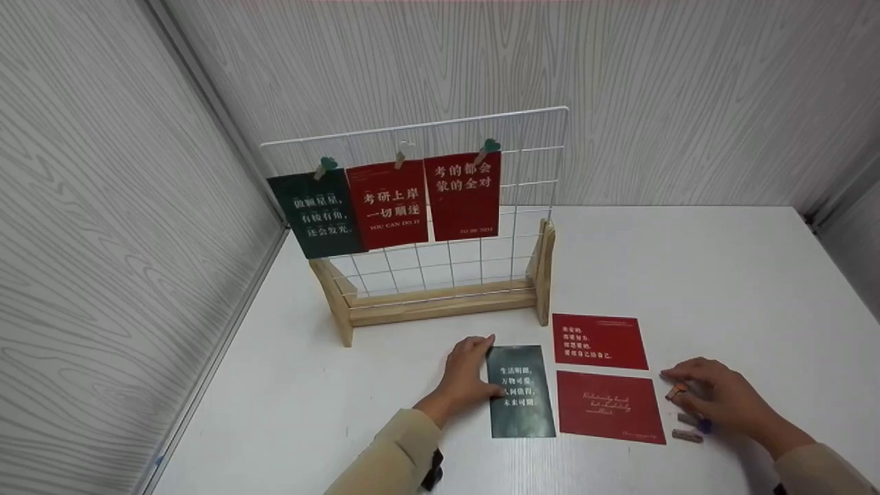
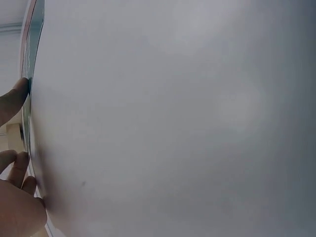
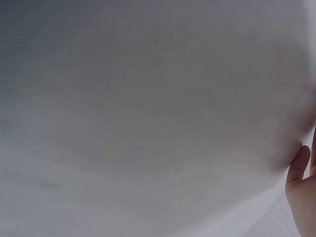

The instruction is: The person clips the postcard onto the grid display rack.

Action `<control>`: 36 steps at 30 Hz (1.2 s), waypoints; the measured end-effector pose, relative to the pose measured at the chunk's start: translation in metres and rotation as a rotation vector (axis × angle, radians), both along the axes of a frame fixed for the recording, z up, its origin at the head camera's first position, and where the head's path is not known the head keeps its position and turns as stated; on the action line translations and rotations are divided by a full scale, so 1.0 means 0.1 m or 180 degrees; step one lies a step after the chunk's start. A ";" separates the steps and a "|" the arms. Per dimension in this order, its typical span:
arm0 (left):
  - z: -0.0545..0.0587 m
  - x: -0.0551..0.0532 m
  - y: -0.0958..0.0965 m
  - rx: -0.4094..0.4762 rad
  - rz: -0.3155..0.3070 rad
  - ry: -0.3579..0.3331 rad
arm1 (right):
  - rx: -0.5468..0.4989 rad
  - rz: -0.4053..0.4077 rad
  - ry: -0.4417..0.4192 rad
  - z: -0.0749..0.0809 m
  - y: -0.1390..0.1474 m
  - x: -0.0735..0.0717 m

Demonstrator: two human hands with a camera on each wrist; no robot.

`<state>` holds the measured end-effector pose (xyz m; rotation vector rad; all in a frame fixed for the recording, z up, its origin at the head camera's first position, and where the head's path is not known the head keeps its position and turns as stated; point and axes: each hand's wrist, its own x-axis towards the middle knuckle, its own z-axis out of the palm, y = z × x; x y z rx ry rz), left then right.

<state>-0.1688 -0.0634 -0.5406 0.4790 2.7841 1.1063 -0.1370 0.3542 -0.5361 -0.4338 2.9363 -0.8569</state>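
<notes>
My left hand (image 1: 464,378) is at the left side of a green card (image 1: 522,419) with white writing that lies on the table. Its thumb touches the card's left edge and a fingertip reaches the upper left corner; the left wrist view shows the fingers (image 2: 17,101) along that edge. My right hand (image 1: 722,395) is low over several small wooden clips. Its thumb and forefinger stand apart on either side of an orange-topped clip (image 1: 677,391). A blue-topped clip (image 1: 689,419) and a plain-looking clip (image 1: 686,436) lie just below that hand.
Two red cards, an upper one (image 1: 619,344) and a lower one (image 1: 577,419), lie between the hands. Behind stands a white wire grid (image 1: 412,127) on a wooden base (image 1: 440,309). Clipped to it are a green card (image 1: 313,206) and two red cards (image 1: 388,237) (image 1: 464,210).
</notes>
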 end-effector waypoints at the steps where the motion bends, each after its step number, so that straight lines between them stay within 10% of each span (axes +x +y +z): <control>1: 0.00 0.00 0.00 0.0019 -0.0018 -0.0019 | -0.0002 0.0000 -0.0017 0.00 0.00 0.00; 11: 0.00 0.00 0.00 0.0430 -0.0282 -0.0125 | 0.0013 0.0012 -0.0255 0.02 -0.01 -0.02; 24: 0.02 -0.02 -0.02 0.0683 -0.0100 -0.0357 | -0.0240 -0.0128 -0.0256 0.06 -0.01 -0.03; 36: 0.12 -0.04 -0.07 0.1465 0.0113 -0.0534 | -0.0745 -0.0013 0.0019 0.19 -0.16 -0.17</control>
